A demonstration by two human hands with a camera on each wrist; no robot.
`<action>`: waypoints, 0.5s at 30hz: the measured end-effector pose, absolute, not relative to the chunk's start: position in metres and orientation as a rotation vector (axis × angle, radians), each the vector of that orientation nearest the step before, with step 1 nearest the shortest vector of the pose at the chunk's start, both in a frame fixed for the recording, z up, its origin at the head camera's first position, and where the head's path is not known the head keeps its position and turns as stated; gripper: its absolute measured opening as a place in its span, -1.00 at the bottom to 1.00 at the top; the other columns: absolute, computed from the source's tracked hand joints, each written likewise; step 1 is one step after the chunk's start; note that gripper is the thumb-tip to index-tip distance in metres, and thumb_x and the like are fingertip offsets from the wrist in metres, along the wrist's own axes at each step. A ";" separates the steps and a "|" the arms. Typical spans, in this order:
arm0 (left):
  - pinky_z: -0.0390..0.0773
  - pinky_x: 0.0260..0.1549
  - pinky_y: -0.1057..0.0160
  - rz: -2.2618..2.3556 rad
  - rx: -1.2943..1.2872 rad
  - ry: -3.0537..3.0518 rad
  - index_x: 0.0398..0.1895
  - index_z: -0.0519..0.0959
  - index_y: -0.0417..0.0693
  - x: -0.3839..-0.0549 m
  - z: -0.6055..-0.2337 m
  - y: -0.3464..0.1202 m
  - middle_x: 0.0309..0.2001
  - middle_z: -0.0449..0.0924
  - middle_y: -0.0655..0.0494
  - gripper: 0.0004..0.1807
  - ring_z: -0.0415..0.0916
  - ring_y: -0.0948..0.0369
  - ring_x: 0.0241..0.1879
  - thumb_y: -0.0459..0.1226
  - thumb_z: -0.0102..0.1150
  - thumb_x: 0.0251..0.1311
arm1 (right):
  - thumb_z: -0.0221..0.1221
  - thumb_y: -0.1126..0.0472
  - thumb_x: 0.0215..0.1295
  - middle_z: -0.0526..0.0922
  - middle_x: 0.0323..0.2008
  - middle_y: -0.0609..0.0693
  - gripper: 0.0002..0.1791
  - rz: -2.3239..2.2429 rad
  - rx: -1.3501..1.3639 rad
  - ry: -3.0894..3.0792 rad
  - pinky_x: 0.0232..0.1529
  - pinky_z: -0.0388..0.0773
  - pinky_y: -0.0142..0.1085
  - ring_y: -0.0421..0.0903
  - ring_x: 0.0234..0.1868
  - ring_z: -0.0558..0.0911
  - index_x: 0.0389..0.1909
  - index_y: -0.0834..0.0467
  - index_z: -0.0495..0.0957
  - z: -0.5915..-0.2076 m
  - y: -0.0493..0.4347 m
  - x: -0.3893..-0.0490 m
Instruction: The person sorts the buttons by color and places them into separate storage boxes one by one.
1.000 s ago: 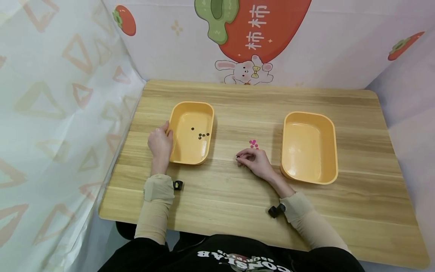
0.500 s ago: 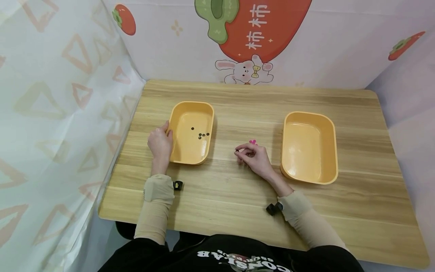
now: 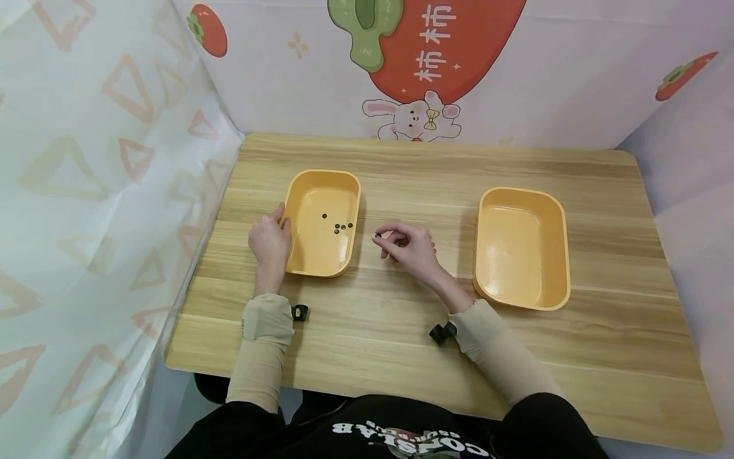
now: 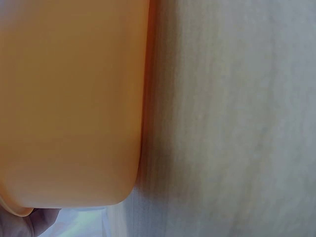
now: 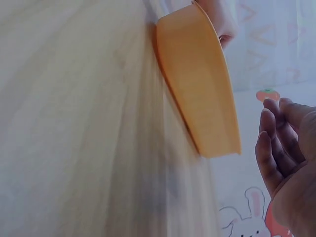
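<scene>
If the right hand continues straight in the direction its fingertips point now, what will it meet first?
Probably the left orange bin, at the side nearest the right hand. The hand's height is hard to judge, so it might pass above instead.

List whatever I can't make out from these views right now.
- Head: pink specks, only a sliver showing past the right hand; count hidden.
- Head: dark piece at its fingertips, too small to identify.
- Left wrist: left hand, cut off by the picture's corner.
- Left wrist: left tub interior, hidden by its outer wall.
</scene>
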State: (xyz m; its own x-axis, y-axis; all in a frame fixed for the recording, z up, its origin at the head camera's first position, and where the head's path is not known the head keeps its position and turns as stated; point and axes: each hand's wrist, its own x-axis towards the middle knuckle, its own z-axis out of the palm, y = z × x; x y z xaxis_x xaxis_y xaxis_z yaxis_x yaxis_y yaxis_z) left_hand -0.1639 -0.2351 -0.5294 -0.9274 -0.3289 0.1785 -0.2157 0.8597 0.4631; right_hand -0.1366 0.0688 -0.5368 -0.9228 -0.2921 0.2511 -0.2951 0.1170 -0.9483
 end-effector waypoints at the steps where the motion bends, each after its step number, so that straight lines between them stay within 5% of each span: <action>1: 0.74 -0.11 -0.31 -0.652 0.415 -2.781 0.38 0.68 -0.02 -0.164 -0.530 -0.235 0.23 0.76 -0.19 -0.57 0.79 -0.35 0.02 -0.31 0.35 0.48 | 0.39 0.42 0.44 0.76 -0.55 0.27 -0.79 1.998 0.626 -2.340 -0.61 0.66 -0.16 0.24 -0.62 0.67 -0.01 0.47 0.72 -0.535 0.066 -0.138; 9: 0.74 -0.14 -0.31 -0.652 0.405 -2.765 0.36 0.69 -0.03 -0.165 -0.531 -0.236 0.20 0.78 -0.21 -0.57 0.79 -0.37 -0.02 -0.32 0.36 0.47 | 0.41 0.43 0.41 0.76 -0.53 0.34 -0.81 2.007 0.651 -2.329 -0.60 0.55 -0.43 0.26 -0.64 0.65 -0.05 0.45 0.73 -0.533 0.039 -0.154; 15: 0.73 -0.14 -0.32 -0.645 0.410 -2.773 0.38 0.68 -0.03 -0.165 -0.532 -0.235 0.19 0.78 -0.24 -0.56 0.79 -0.37 -0.02 -0.32 0.35 0.47 | 0.41 0.42 0.41 0.76 -0.53 0.30 -0.83 2.014 0.712 -2.320 -0.59 0.61 -0.30 0.41 -0.59 0.64 -0.07 0.44 0.73 -0.530 0.018 -0.165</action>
State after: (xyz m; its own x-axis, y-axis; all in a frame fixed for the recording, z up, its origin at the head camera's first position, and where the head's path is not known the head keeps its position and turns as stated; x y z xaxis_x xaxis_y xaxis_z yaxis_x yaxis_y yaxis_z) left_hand -0.1648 -0.2355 -0.5316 -0.9252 -0.3287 0.1896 -0.2112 0.8612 0.4623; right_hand -0.1650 0.0185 -0.5298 -0.8980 -0.3398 0.2795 -0.3246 0.0827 -0.9422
